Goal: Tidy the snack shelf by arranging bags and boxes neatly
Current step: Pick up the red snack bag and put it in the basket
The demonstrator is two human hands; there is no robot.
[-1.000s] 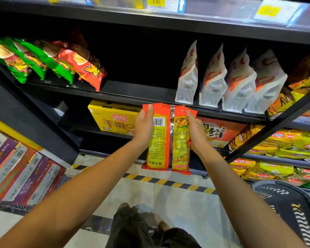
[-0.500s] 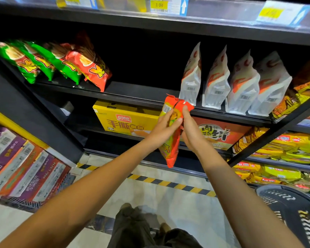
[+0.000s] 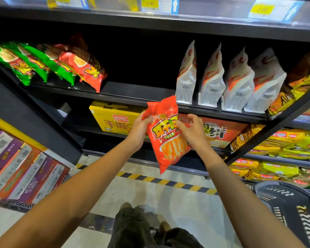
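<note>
Between the left hand [image 3: 139, 130] & right hand [image 3: 191, 131], both gripping its top edges, hung 1 red snack bag [image 3: 167, 135], prob. light, crinkly, crushable, best held by seams.

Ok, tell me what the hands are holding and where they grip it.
Both hold one red snack bag: the left hand grips its upper left edge, the right hand its upper right edge.

We're in a shop, snack aisle; dark metal shelves [image 3: 132, 97] run in tiers, with yellow price labels [image 3: 150, 4] (one reads 3.00) clipped along the top rail; white pouches [image 3: 211, 81] stand in rows, barcodes showing; a shopping basket [image 3: 292, 208] sits low right; hazard-striped tape [image 3: 168, 182] lines the floor.
</note>
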